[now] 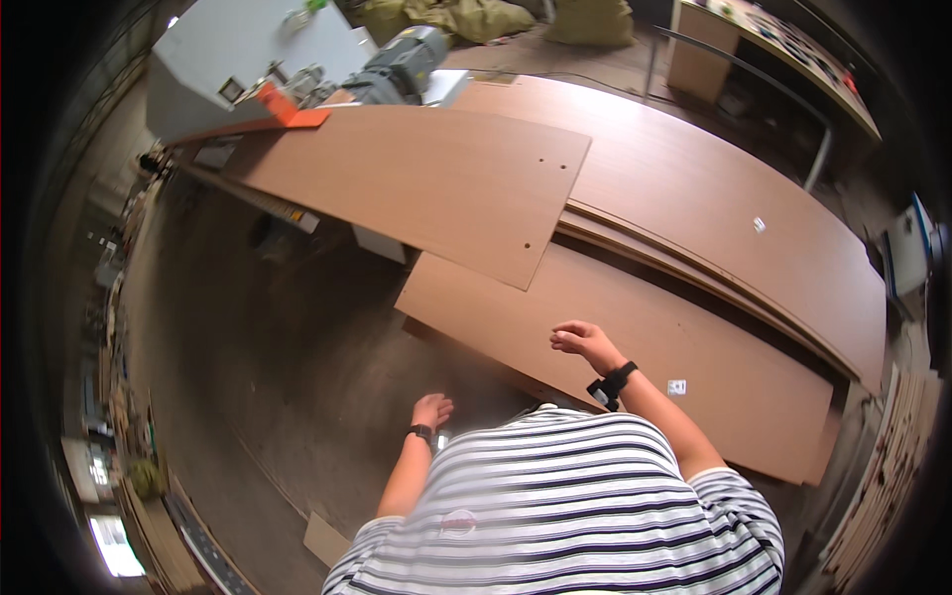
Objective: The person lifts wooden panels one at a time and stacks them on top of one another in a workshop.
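My right hand [589, 343] is over the lower stack of brown wood-look panels [635, 317], its fingers loosely bent and nothing seen in them. I cannot tell whether it touches the top panel. Off that stack's left end, above the floor, my left hand [432, 409] hangs with its fingers loosely apart and holds nothing. Ahead of me a long brown panel with drilled holes [416, 178] lies on the machine's bed, its near end overhanging the stacks. Each of my wrists has a black band.
A grey machine [238, 59] with a motor [402, 64] and an orange guard [283, 107] stands far left. A second, higher panel stack [694, 169] lies beyond the lower one. A metal rail [739, 71] and a workbench [783, 45] are far right. Strips of board [883, 476] lie at right.
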### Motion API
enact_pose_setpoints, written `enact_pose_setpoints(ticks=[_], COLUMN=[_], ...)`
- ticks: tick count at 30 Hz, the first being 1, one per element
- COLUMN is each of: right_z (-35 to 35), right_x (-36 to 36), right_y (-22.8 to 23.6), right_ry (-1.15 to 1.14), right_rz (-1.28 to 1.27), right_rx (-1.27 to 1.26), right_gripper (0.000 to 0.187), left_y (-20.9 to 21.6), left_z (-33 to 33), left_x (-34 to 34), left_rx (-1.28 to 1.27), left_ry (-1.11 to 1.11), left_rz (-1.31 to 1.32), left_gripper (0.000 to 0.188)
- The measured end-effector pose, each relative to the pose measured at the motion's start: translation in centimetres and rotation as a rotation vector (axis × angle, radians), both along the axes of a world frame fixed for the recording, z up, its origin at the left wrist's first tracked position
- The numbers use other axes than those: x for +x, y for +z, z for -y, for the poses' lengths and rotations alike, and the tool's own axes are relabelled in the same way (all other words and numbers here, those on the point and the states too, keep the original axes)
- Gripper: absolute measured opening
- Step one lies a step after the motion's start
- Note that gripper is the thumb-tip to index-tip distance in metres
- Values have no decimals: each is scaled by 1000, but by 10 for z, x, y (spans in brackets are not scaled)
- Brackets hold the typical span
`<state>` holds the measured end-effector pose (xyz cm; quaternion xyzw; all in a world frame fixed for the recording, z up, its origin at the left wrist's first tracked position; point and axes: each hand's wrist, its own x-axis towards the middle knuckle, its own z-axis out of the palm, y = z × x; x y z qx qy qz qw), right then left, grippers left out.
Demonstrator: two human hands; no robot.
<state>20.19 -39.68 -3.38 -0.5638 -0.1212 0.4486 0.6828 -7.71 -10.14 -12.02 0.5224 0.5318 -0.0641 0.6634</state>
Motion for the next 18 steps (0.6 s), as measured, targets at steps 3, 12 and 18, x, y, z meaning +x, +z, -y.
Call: enact_pose_setpoints(ticks=[3, 12, 18], right_z=[0, 2, 1], right_x=[-2, -10, -18], right_y=[-1, 15, 14], right_ry=[-6, -100, -168], right_rz=[36, 16, 22], right_rx=[-27, 0, 57], right_gripper=[34, 41, 39], left_y=[1, -1, 8], left_z=[-1, -21, -42], left_x=[4, 33, 67], left_rx=[-21, 14, 2], left_ry=[-9, -62, -25], left_rz=[-20, 15, 90], left_gripper=[30, 25, 23])
